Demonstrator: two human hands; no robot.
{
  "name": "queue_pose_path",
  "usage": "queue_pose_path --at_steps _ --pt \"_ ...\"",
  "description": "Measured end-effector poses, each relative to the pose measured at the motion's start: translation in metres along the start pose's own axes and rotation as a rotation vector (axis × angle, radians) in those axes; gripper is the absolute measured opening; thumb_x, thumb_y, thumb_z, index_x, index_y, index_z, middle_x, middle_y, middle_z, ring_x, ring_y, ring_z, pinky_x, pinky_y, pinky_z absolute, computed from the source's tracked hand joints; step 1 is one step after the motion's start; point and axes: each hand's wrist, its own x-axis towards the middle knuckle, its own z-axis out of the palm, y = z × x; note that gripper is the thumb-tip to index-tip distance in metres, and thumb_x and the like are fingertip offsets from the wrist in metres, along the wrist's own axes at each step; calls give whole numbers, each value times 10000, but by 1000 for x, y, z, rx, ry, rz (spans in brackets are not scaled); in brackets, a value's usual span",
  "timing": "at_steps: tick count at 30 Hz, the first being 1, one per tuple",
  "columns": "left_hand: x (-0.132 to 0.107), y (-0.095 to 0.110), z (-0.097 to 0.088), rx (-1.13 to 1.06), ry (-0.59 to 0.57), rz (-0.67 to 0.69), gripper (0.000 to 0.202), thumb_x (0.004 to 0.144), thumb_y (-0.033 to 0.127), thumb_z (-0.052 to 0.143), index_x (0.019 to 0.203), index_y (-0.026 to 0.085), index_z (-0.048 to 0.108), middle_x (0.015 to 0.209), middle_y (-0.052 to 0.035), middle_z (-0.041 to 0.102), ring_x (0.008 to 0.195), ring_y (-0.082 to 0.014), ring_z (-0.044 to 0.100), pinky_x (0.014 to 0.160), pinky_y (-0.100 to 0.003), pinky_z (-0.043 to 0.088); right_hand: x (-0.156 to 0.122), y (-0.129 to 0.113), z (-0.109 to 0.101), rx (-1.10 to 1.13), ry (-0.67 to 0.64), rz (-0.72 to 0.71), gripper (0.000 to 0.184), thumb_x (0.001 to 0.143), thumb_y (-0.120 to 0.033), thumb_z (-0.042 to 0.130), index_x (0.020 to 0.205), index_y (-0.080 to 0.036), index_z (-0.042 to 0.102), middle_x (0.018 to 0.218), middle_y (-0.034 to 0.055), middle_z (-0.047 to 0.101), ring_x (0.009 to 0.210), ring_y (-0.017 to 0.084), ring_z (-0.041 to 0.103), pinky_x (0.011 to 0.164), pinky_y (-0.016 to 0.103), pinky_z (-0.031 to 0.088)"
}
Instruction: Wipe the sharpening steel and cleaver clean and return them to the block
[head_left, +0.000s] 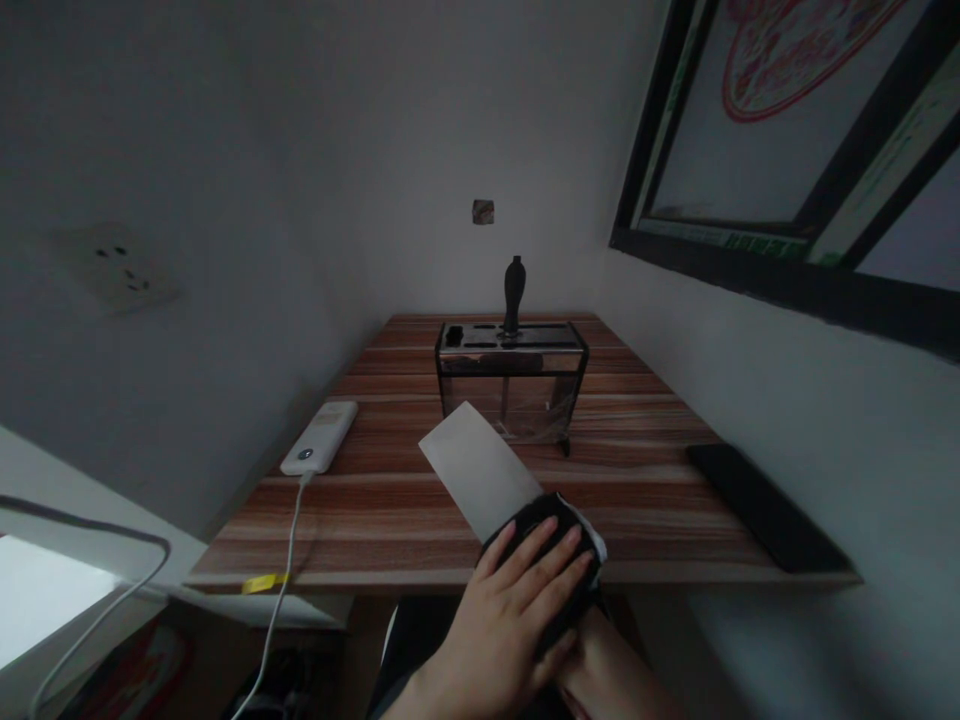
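A cleaver (480, 470) with a wide, pale blade points up and left over the table's front edge. Black cloth (559, 515) with a whitish edge wraps the near end of the blade. My left hand (517, 610) lies across the cloth, its fingers bent round it and pressing it to the cleaver. Below and to the right, my right hand (589, 650) is closed at the cleaver's handle end; the handle and most of those fingers are hidden under my left hand and the cloth.
On the wood-grain table (375, 520), a clear-sided knife block (510, 350) holds an upright black-handled tool (514, 290). A white power bank (321, 438) with a cable (292, 540) lies left, a black phone (765, 505) right. Walls flank the table; a framed panel (750, 245) hangs right.
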Motion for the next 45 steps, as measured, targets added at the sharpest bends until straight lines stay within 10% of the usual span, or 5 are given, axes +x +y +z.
queue_pose_path --at_steps 6,36,45 --pt "1 -2 0 56 15 -35 621 953 337 430 1509 215 180 1580 36 163 1468 -188 83 1182 -375 17 -2 4 3 68 -109 153 512 825 -479 515 1224 -164 577 820 89 713 589 214 655 502 282 510" --pt "27 -108 -16 -38 300 -440 568 989 237 322 1516 242 111 1577 -92 218 1459 -218 135 1163 -517 179 -7 10 7 -176 12 52 406 816 -368 581 1174 -189 647 818 57 697 807 223 656 743 273 495" --pt "26 -102 -16 40 340 -460 596 979 225 345 1519 224 94 1571 -105 232 1460 -237 124 1162 -543 164 -12 12 5 -105 -6 60 460 817 -371 605 1233 -175 620 1038 111 724 1013 260 650 895 307 485"
